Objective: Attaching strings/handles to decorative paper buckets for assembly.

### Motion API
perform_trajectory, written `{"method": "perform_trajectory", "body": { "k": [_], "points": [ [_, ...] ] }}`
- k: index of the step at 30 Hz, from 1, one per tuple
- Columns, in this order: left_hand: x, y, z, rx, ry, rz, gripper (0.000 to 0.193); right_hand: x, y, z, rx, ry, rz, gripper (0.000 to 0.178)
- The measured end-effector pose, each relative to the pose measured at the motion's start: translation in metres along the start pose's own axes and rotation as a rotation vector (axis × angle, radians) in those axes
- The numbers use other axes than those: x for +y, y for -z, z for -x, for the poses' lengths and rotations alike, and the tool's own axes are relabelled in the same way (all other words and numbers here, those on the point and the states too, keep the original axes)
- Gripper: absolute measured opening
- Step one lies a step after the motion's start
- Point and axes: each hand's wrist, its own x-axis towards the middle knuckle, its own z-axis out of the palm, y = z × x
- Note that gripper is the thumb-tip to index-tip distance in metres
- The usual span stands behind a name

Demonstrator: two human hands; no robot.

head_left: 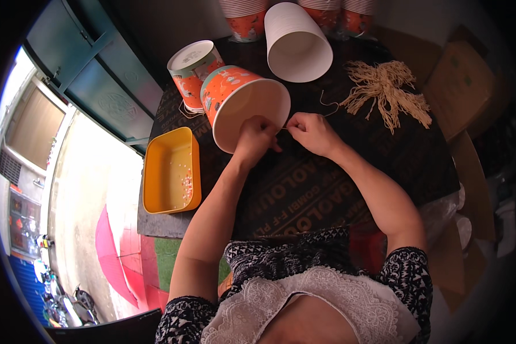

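An orange patterned paper bucket (229, 80) lies on its side with its white open mouth turned toward me. My left hand (255, 137) is at the lower right of its rim, partly in front of the mouth, fingers closed. Just right of the rim, my right hand (314, 133) pinches a thin beige string (285, 128). A short stretch of it shows between the two hands, and a loose end curls up behind the right hand. Whether the string passes through the bucket wall cannot be made out.
Left of the bucket stands a yellow tray (155, 172) with small white and red bits. Behind are an upturned orange bucket (192, 71), a white bucket (298, 43) on its side and stacked buckets (245, 20). A bundle of beige strings (384, 89) lies right on the dark table (327, 189).
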Motion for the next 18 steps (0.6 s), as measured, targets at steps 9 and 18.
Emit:
{"method": "perform_trajectory", "body": {
  "k": [9, 18],
  "points": [
    [0.0, -0.003, 0.0, 0.021, -0.008, 0.015, 0.018, -0.007, 0.003, 0.008, -0.026, 0.159, 0.185, 0.02],
    [-0.005, -0.008, -0.003, 0.186, -0.007, -0.033, 0.018, -0.006, 0.003, 0.01, -0.077, 0.178, 0.304, 0.018]
  ]
}}
